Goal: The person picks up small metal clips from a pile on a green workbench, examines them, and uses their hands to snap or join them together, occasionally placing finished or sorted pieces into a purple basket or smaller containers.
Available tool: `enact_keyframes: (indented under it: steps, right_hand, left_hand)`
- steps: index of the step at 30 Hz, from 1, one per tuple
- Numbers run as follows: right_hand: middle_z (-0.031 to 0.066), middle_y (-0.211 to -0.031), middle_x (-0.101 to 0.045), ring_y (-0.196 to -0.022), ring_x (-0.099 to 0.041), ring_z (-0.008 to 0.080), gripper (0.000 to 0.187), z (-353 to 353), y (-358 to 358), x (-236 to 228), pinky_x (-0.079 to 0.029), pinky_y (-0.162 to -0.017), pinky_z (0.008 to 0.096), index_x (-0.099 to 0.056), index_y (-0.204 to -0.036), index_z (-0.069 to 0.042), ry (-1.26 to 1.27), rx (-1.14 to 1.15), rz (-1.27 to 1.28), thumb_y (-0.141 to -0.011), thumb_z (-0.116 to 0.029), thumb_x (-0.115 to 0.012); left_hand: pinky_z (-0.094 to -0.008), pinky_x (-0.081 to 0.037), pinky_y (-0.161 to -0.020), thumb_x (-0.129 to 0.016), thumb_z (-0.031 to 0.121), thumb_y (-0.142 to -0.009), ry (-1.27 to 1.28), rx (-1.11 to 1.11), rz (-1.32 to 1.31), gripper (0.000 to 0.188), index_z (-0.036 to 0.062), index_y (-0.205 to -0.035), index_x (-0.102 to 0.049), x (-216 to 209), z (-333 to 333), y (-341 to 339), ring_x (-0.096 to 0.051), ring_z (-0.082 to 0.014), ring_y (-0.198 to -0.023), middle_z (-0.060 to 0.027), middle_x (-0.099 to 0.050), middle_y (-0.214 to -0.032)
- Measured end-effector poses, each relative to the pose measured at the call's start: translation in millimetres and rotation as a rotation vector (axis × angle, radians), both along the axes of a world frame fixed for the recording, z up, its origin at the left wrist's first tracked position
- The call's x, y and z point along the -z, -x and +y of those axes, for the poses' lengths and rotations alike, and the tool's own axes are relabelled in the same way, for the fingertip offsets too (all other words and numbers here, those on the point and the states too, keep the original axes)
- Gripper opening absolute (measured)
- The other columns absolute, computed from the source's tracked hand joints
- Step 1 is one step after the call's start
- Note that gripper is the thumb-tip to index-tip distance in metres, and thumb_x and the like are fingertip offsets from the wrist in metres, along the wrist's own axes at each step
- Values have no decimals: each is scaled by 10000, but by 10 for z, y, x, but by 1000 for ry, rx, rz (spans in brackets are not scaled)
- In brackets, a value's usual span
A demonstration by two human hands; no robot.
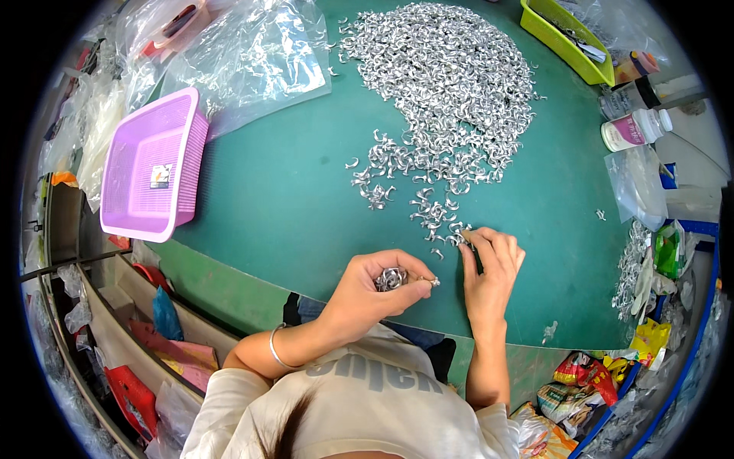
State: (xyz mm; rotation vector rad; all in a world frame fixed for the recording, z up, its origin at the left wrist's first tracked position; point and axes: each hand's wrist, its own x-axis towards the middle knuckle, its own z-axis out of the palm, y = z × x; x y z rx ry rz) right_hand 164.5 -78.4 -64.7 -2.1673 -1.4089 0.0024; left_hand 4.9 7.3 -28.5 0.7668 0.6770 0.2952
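Small curved silver metal pieces lie in a large pile (451,76) on the green tabletop (267,199), thinning into a loose trail toward me. My left hand (359,298) is curled around a cluster of these metal pieces (391,279). Between its thumb and index fingertips it also pinches one piece (434,281). At the near end of the trail, my right hand (493,279) has thumb and index finger closed at a metal piece (461,236); the fingertips partly hide it. Something tan covers the tip of that index finger.
A purple plastic basket (191,161) stands at the left, beside clear plastic bags (260,61). A yellow-green tray (596,73) and a white bottle (631,130) are at the right. Open drawers (122,306) lie lower left; colourful packets (566,390) lie lower right.
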Motion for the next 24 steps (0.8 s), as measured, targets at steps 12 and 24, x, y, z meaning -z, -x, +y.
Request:
enact_keyframes:
  steps: [12, 24]
  right_hand:
    - [51, -876, -563, -842, -494, 227, 206, -41, 19, -27, -329, -739, 329, -594, -864, -51, -116, 5, 60, -672, -7, -655]
    - [119, -815, -604, -770, -522, 240, 246, -120, 304, -515, -419, -671, 310, -603, -799, 35, -307, -221, 784, -579, 29, -714]
  left_hand:
    - [-157, -279, -429, -588, 16, -794, 90, 24, -30, 85, -28, -867, -592, -70, 3, 42, -401, -15, -520, -55, -589, -724]
    - [-172, -335, -509, -615, 11, -773, -259, 29, -68, 83, -10, -853, -621, -89, -37, 56, -424, -11, -595, 29, -527, -659]
